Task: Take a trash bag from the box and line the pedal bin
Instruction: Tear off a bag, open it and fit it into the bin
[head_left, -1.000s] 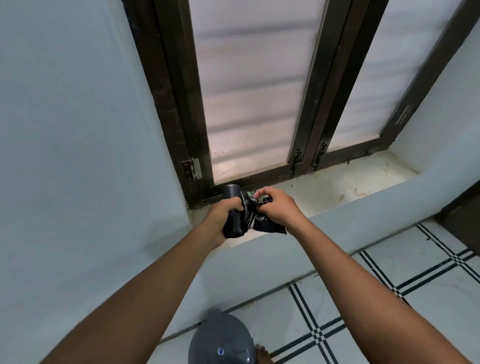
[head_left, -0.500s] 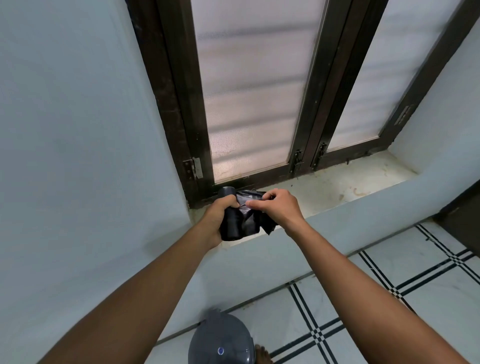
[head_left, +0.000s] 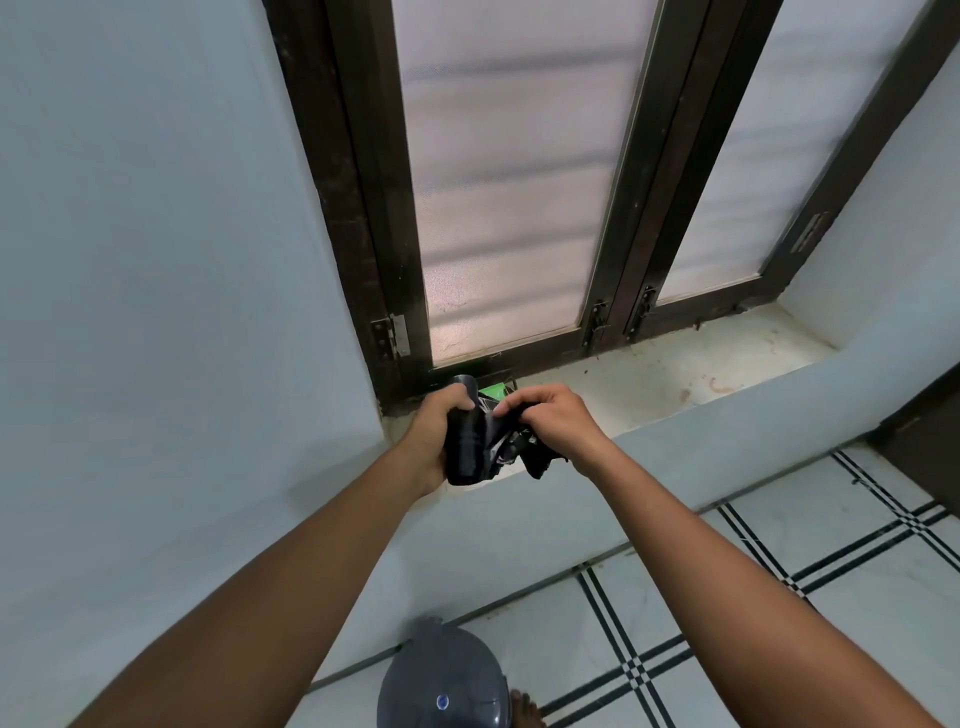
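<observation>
My left hand (head_left: 434, 434) grips a roll of black trash bags (head_left: 465, 452) upright over the window sill. My right hand (head_left: 550, 423) pinches the loose end of a bag (head_left: 535, 460) that hangs crumpled from the roll. Behind the roll a small patch of green packaging (head_left: 492, 391) shows on the sill, mostly hidden by my hands. The grey pedal bin (head_left: 441, 680) stands on the floor below, lid closed, at the bottom edge of the view.
The pale stone sill (head_left: 675, 379) runs right under a dark-framed window (head_left: 519, 208). A light blue wall (head_left: 156, 312) rises at left. Toes of a foot (head_left: 524, 709) rest beside the bin on the white tiled floor (head_left: 779, 571).
My right hand has pulled the loose bag end a little to the right and down off the roll. The green packaging behind has come into sight.
</observation>
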